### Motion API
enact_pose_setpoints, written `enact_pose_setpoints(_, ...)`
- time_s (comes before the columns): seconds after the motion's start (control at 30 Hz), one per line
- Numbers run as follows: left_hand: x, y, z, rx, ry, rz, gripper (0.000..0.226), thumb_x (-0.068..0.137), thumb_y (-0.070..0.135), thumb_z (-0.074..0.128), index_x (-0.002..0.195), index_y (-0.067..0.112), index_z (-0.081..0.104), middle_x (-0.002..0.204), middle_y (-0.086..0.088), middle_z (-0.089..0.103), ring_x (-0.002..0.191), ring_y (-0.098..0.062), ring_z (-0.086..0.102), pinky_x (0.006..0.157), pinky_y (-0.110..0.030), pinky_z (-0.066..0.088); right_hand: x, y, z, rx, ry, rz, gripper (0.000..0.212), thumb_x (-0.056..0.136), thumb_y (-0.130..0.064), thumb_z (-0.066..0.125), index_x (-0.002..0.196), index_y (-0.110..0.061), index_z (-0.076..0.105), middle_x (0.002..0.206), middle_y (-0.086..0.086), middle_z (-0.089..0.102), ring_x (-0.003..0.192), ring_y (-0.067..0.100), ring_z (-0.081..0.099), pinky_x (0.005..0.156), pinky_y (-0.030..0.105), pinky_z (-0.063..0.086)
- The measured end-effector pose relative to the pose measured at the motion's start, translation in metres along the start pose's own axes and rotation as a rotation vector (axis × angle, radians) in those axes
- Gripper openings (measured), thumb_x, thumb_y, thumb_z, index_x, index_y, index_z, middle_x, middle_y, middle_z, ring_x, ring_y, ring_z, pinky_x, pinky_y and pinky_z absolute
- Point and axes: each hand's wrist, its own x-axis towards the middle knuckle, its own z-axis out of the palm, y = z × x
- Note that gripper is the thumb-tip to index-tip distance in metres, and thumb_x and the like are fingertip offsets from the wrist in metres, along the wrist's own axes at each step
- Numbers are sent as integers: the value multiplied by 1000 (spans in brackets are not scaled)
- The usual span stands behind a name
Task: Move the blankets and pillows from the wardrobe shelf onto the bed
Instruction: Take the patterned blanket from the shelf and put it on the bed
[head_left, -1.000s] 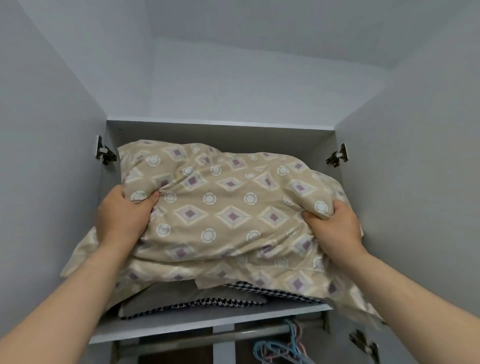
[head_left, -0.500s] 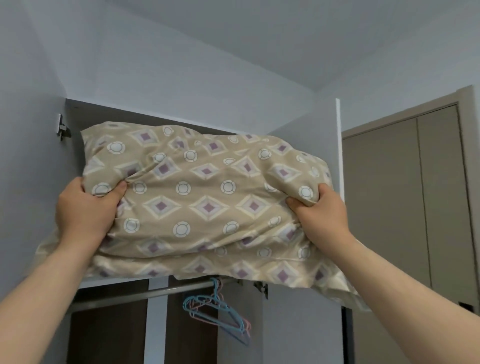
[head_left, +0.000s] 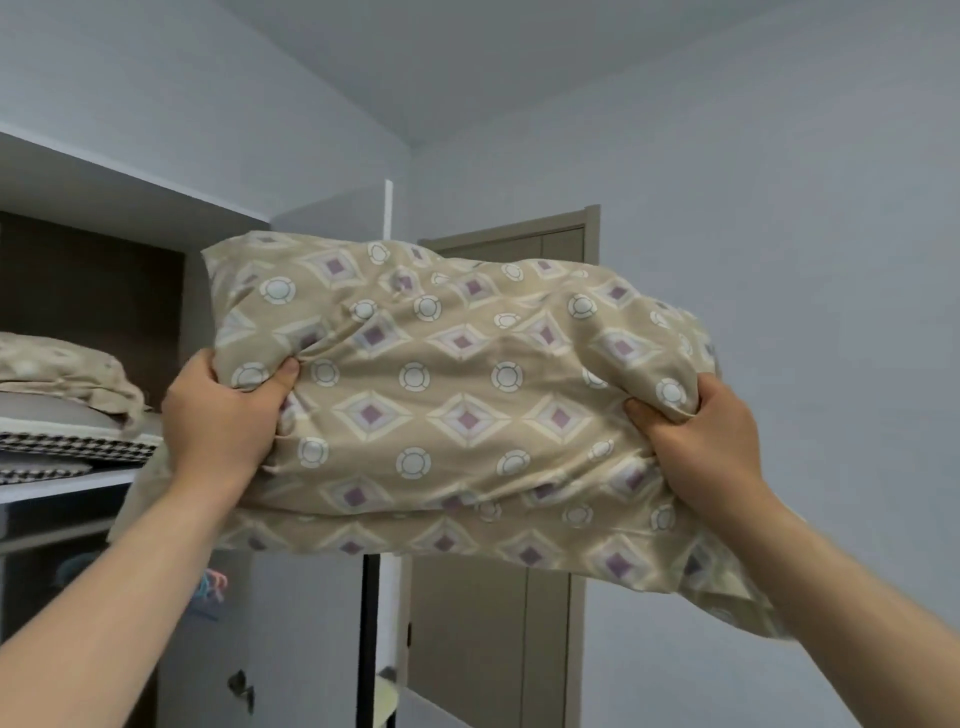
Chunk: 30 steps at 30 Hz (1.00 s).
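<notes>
Pillow (head_left: 457, 410) in beige diamond print held aloft clear of the wardrobe shelf (head_left: 62, 486), left hand (head_left: 223, 421) and right hand (head_left: 696, 441) each with grip bunched into its ends, fingers hidden behind fabric, remaining bedding stack (head_left: 57, 415) cut off at left edge.

Pillow (head_left: 457, 410): beige, cream diamonds with purple centres, white circles. Second pillow (head_left: 57, 364) on shelf (head_left: 67, 486): same beige print, blurred. Under it grey bedding (head_left: 57, 413), then black-and-white houndstooth blanket (head_left: 72, 447). Shelf white, wardrobe back (head_left: 88, 280) dark brown. Walls (head_left: 779, 260) pale blue-grey. Door (head_left: 493, 649) grey-brown. Hangers (head_left: 213, 582) pink, blue.
</notes>
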Motion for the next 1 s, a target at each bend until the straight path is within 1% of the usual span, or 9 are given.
enact_pose_setpoints(0.17, -52, 35, 70, -125, -121, -77, 60, 60, 59, 67, 95, 10, 63, 97, -15, 69, 88, -34, 63, 68, -36, 45, 4, 25, -86, -139, 96, 23, 26, 70, -40, 75, 86, -27, 58, 79, -15, 64, 74, 4, 59, 63, 31, 43)
enact_pose_setpoints(0.27, -72, 48, 108, -193, -187, -105, 57, 61, 59, 67, 91, 11, 61, 93, -14, 68, 86, -34, 62, 68, -37, 45, 6, 37, -119, -219, 157, 38, 26, 70, -39, 75, 87, -27, 59, 79, -16, 64, 75, 2, 58, 63, 30, 43)
enact_pose_setpoints(0.33, -84, 53, 133, -248, -235, -131, 52, 61, 58, 68, 86, 14, 60, 86, -8, 66, 80, -31, 60, 67, -35, 44, 7, 46, -135, -272, 198, 43, 26, 70, -39, 75, 87, -27, 59, 79, -16, 63, 75, 1, 58, 61, 28, 42)
enact_pose_setpoints(0.4, -94, 54, 155, -289, -263, -144, 50, 60, 58, 67, 84, 16, 58, 83, -3, 62, 77, -27, 56, 66, -34, 42, 8, 54, -145, -317, 225, 49, 27, 69, -40, 75, 87, -27, 59, 80, -16, 64, 75, 1, 58, 61, 29, 42)
enact_pose_setpoints(0.53, -112, 46, 201, -357, -315, -182, 46, 60, 58, 67, 84, 20, 57, 83, -2, 61, 76, -24, 54, 66, -34, 41, 12, 75, -149, -402, 283, 78, 28, 67, -42, 74, 86, -27, 59, 78, -15, 65, 73, 3, 59, 61, 30, 42)
enact_pose_setpoints(0.6, -124, 42, 225, -377, -363, -196, 44, 62, 54, 71, 84, 19, 58, 86, -7, 65, 77, -28, 58, 66, -35, 43, 15, 86, -149, -437, 308, 103, 27, 67, -43, 73, 84, -28, 59, 76, -15, 64, 72, 3, 59, 60, 30, 42)
enact_pose_setpoints(0.7, -141, 35, 266, -404, -461, -215, 44, 66, 48, 74, 89, 13, 62, 95, -16, 69, 87, -36, 62, 69, -38, 47, 16, 107, -150, -500, 351, 152, 26, 66, -43, 73, 80, -28, 58, 73, -15, 63, 69, 1, 58, 56, 26, 40)
enact_pose_setpoints(0.8, -163, 32, 304, -447, -552, -236, 48, 65, 48, 73, 94, 11, 62, 97, -17, 69, 89, -37, 62, 72, -40, 47, 11, 131, -155, -561, 391, 190, 26, 66, -44, 73, 79, -27, 58, 71, -16, 63, 68, -2, 57, 55, 23, 39)
enact_pose_setpoints(1.0, -232, 45, 375, -460, -713, -238, 47, 69, 48, 73, 94, 9, 62, 98, -19, 67, 90, -39, 61, 74, -43, 48, -2, 181, -193, -670, 461, 291, 26, 64, -46, 71, 77, -28, 57, 70, -16, 64, 66, -2, 57, 54, 24, 39)
